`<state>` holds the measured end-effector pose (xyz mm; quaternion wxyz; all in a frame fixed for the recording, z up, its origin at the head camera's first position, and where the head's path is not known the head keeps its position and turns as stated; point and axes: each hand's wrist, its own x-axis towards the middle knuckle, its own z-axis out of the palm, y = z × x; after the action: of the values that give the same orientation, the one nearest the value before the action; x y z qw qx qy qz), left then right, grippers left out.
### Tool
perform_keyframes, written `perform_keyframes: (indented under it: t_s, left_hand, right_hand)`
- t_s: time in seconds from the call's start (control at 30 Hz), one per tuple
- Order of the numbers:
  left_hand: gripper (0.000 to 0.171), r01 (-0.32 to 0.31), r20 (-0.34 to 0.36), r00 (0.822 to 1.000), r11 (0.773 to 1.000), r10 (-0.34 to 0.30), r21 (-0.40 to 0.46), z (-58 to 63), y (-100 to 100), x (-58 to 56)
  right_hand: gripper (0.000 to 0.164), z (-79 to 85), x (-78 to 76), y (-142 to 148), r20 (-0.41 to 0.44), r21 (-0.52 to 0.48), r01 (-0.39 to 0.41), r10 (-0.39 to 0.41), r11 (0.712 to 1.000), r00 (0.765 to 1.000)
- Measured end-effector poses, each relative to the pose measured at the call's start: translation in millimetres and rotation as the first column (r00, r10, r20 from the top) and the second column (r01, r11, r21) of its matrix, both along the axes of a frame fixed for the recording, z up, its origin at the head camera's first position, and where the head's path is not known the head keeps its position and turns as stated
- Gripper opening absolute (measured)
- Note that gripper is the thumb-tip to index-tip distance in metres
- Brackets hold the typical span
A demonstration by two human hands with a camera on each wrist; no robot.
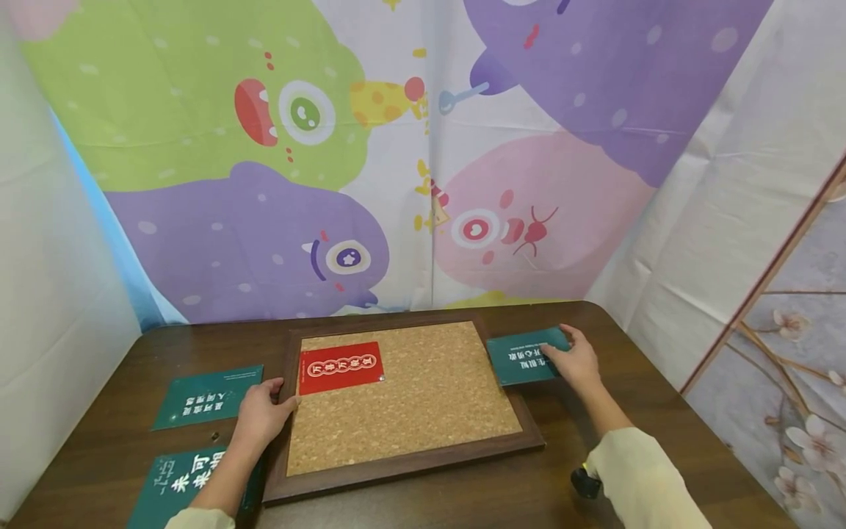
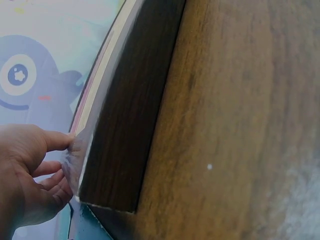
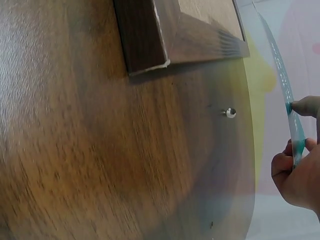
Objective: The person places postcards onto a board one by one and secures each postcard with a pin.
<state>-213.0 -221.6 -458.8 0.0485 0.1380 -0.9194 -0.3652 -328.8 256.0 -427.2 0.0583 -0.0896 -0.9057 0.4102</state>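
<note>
My right hand point(image 1: 573, 358) pinches the right end of a green card point(image 1: 518, 360) with white writing, thumb on top. In the right wrist view the card point(image 3: 281, 75) is edge-on, raised above the tabletop, between thumb and fingers. Its left end overlaps the right side of a wood-framed corkboard point(image 1: 410, 411) in the head view. At the board's left side, my left hand point(image 1: 261, 415) grips the frame point(image 2: 125, 115), with its thumb reaching over the edge. A red card point(image 1: 340, 367) lies on the cork's upper left, a small shiny pin at its lower right corner.
Two more green cards lie left of the board, one farther back point(image 1: 208, 397) and one nearer point(image 1: 173, 481), partly behind my left forearm. A small silver pin point(image 3: 230, 113) sits on the wooden table point(image 3: 90, 150). A cartoon-patterned curtain point(image 1: 410, 279) hangs behind the table.
</note>
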Motion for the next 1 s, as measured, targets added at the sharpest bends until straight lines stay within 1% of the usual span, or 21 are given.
perform_keyframes:
  t_s: [0.53, 0.77, 1.0]
  left_hand:
    - [0.054, 0.007, 0.001, 1.0, 1.0, -0.007, 0.007, 0.9, 0.1, -0.1]
    - [0.054, 0.001, 0.002, 1.0, 1.0, -0.001, 0.005, 0.3, 0.1, 0.2]
    - [0.055, -0.005, 0.004, 1.0, 1.0, 0.005, 0.009, 0.8, 0.9, 0.5]
  right_hand:
    - [0.064, -0.8, -1.9, -15.2, -0.008, -0.012, -0.026, 0.026, 1.0, 1.0]
    - [0.064, 0.9, -2.8, -22.5, -0.018, -0.016, -0.028, 0.028, 0.999, 0.999]
    - [0.063, -1.3, -5.0, -29.1, -0.025, -0.017, -0.03, 0.03, 0.999, 0.999]
